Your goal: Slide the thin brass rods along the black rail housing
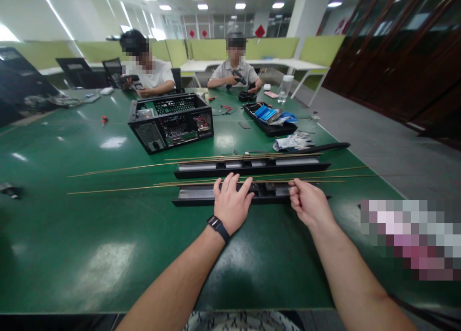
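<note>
My left hand (231,203), with a dark watch on its wrist, rests on the nearer black channel (196,196), fingers spread. Pale strips line that channel, and a small dark block (269,189) sits in it right of my fingers. My right hand (309,201) is closed in a pinch at the channel's right part, seemingly on a thin brass rod (118,190). The fingers partly hide the pinch point. More thin rods lie along the channel's far edge. Just beyond is a second, similar channel (201,170) with rods (118,169) along it.
An open black computer case (171,122) stands beyond the channels. A black tray (259,122) of parts, work gloves (293,142) and a clear bottle (285,88) are right of it. Two people sit across the green table (108,235), holding dark devices.
</note>
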The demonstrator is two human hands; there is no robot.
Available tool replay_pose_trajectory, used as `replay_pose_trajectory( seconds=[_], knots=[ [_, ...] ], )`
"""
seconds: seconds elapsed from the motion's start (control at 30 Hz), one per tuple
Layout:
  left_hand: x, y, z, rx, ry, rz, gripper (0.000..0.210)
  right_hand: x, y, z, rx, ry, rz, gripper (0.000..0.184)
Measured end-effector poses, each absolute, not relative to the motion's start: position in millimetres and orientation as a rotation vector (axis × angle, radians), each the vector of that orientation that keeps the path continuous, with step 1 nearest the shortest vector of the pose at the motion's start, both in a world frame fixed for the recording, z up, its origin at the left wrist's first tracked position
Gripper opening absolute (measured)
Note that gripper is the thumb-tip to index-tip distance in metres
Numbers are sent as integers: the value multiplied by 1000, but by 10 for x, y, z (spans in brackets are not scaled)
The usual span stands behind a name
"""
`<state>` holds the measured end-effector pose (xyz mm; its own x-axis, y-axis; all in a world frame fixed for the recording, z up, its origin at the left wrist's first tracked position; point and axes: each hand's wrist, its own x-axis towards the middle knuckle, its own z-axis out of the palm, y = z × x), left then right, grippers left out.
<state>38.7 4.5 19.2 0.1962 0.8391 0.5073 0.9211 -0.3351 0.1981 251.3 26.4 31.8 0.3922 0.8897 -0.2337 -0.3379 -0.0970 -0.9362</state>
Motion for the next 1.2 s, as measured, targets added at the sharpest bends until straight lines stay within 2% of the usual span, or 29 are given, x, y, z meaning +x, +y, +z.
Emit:
replay_pose_trajectory(
  seconds=[0.3,0.53,0.9,1.2],
  knots=[
    [390,50,184,-2314,-1723,-802,39,2485,250,283,-1270,-679,1230,17],
    [384,44,179,-2320,-1717,-796,39,2475,257,306,-1263,-623,1223,11],
    [382,44,179,-2316,-1725,-798,39,2546,287,297,-1272,-556,1148,12],
    [385,41,193,-2316,-1720,-807,39,2511,265,317,-1303,-614,1151,21]
  ],
)
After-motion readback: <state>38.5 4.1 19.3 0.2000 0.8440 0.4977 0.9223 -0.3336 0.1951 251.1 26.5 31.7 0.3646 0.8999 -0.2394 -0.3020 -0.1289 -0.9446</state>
